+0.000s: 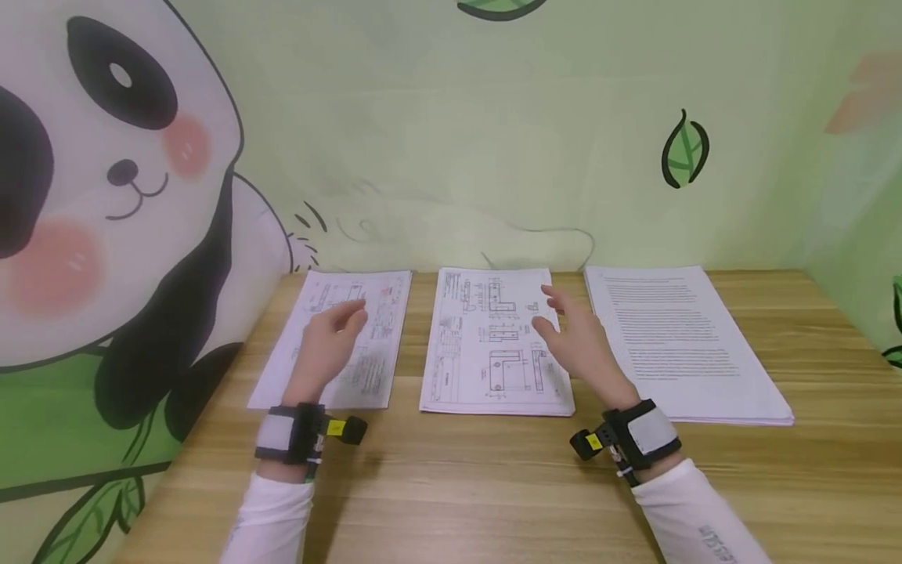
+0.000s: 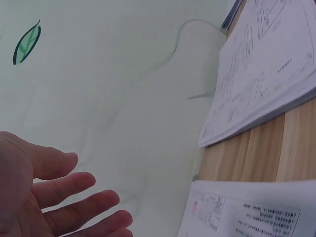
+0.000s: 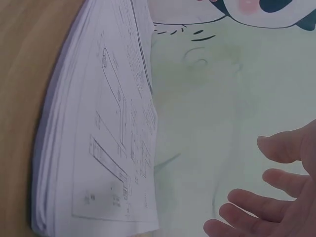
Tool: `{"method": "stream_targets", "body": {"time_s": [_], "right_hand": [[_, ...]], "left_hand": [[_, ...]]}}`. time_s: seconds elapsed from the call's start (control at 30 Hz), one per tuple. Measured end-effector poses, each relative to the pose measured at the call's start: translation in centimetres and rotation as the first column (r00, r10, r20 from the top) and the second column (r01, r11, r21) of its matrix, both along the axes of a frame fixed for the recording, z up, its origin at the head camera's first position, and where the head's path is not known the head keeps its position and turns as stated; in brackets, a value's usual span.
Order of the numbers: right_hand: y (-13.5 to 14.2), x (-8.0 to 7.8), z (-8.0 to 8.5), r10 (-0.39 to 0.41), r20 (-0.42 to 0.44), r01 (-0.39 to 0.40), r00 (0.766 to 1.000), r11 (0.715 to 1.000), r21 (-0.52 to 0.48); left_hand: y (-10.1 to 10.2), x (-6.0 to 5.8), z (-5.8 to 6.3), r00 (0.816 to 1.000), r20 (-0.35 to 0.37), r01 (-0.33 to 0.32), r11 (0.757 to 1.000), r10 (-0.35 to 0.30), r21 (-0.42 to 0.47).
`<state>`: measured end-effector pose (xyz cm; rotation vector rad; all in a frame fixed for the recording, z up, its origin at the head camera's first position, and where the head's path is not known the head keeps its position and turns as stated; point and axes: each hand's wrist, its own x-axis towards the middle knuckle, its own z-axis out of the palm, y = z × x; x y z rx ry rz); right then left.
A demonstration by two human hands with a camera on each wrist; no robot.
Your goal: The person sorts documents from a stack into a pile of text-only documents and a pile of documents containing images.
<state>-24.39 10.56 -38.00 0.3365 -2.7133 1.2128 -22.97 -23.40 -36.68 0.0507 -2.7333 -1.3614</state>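
Three stacks of paper lie side by side on a wooden table. Over the left stack [image 1: 282,376], printed with a drawing and text, hovers my left hand [image 1: 330,341], its fingers relaxed and holding nothing. The middle stack [image 1: 458,392] carries technical drawings of L-shaped parts. My right hand [image 1: 581,341] is above the gap between the middle stack and the right stack [image 1: 705,345], which bears lines of text. In the right wrist view the right fingers [image 3: 261,205] are spread loosely with nothing in them. The left fingers [image 2: 84,210] look equally loose in the left wrist view.
The wooden table [image 1: 479,478] runs back to a pale green wall covering [image 1: 437,117] with a large cartoon panda [image 1: 141,235] and leaves. Strips of bare wood separate the stacks. Each wrist wears a strapped camera, the left camera [image 1: 345,428] and right camera [image 1: 586,443].
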Motion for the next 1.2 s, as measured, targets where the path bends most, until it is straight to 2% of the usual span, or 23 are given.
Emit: {"method": "stream_targets", "body": {"time_s": [0.13, 0.37, 0.57, 0.8, 0.93, 1.03, 1.2], "right_hand": [[-1.3, 0.3, 0.0, 0.022, 0.001, -0.022, 1.000, 0.999, -0.031], [-4.3, 0.6, 0.0, 0.044, -0.005, -0.044, 0.999, 0.997, -0.057], [-7.7, 0.8, -0.5, 0.117, -0.015, -0.118, 0.993, 0.985, -0.126], [-11.6, 1.6, -1.5, 0.206, 0.047, -0.194, 0.978, 0.964, -0.181], [-13.2, 1.7, -2.2, 0.264, 0.100, -0.237, 0.959, 0.945, -0.226], [-14.2, 1.9, -2.2, 0.317, 0.155, -0.262, 0.936, 0.918, -0.299], [-16.1, 1.9, -2.5, 0.346, 0.258, -0.227, 0.902, 0.889, -0.398]], "left_hand": [[-2.0, -0.1, 0.0, 0.998, 0.035, -0.059, 0.998, 0.060, -0.032], [-4.6, -0.3, -0.5, 0.990, 0.097, -0.094, 0.992, 0.103, -0.086], [-6.3, 0.2, -0.9, 0.971, 0.192, -0.126, 0.987, 0.144, -0.102], [-7.8, 0.7, -1.6, 0.952, 0.269, -0.122, 0.987, 0.147, -0.104], [-8.5, 0.8, -2.1, 0.940, 0.305, -0.130, 0.986, 0.155, -0.101], [-9.0, 0.8, -2.5, 0.931, 0.327, -0.136, 0.986, 0.161, -0.099], [-9.6, 0.6, -3.1, 0.933, 0.316, -0.137, 0.983, 0.171, -0.126]]}}
